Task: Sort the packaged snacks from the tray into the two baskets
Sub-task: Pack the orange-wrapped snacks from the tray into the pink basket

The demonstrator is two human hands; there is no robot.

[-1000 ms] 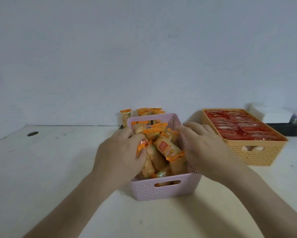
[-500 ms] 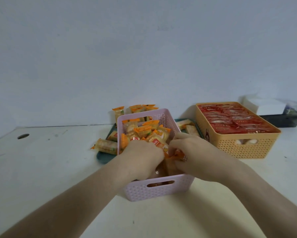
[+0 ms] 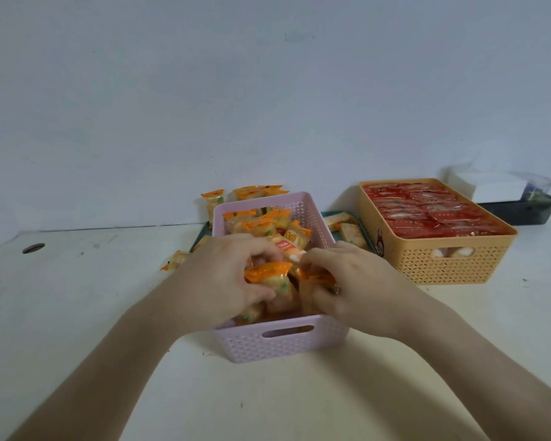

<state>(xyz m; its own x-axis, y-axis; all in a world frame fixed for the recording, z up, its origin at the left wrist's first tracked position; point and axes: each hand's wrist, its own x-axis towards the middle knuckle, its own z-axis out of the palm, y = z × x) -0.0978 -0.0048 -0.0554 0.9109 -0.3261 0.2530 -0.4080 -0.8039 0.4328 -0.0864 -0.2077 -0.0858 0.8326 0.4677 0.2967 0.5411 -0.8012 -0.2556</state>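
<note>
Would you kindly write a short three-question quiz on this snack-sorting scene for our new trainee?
1. True or false: the orange basket is filled with red packets.
2. Where do the left hand and the right hand work? A. over the pink basket; B. over the orange basket; C. over neither basket.
3. Missing word: the left hand grips a snack packet with an ____ crimped end.
Key: 1 true; 2 A; 3 orange.
</note>
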